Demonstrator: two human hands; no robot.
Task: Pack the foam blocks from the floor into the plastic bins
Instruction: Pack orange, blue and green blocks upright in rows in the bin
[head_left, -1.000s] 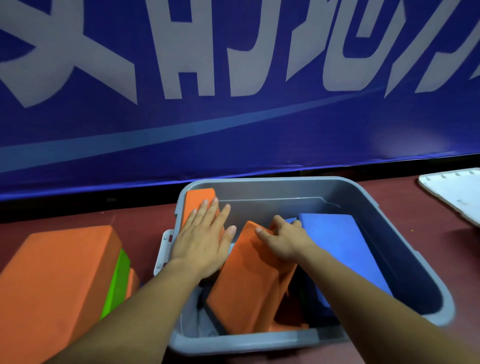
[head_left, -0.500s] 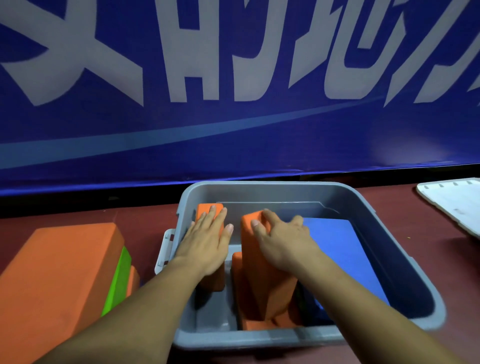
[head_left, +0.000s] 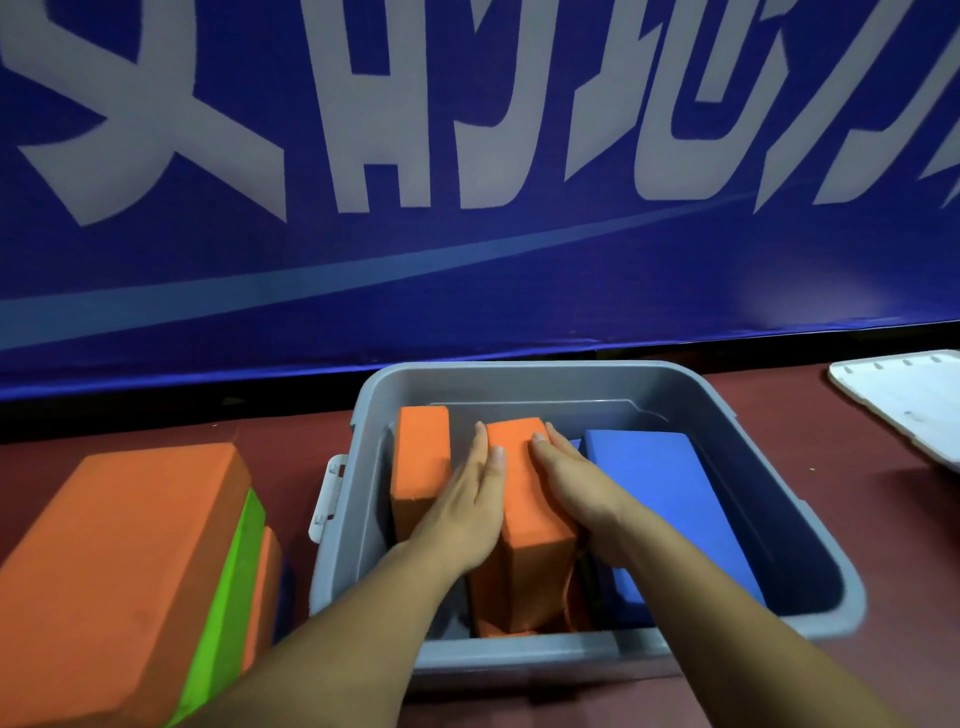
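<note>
Pressing orange block (head_left: 525, 493), left hand (head_left: 466, 512), right hand (head_left: 577, 488)

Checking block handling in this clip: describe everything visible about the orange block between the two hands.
The orange block is a foam-looking brick standing on edge in the grey bin. The left hand lies flat on its left face, the right hand on its right. A second orange block stands left of it, a blue block right.
</note>
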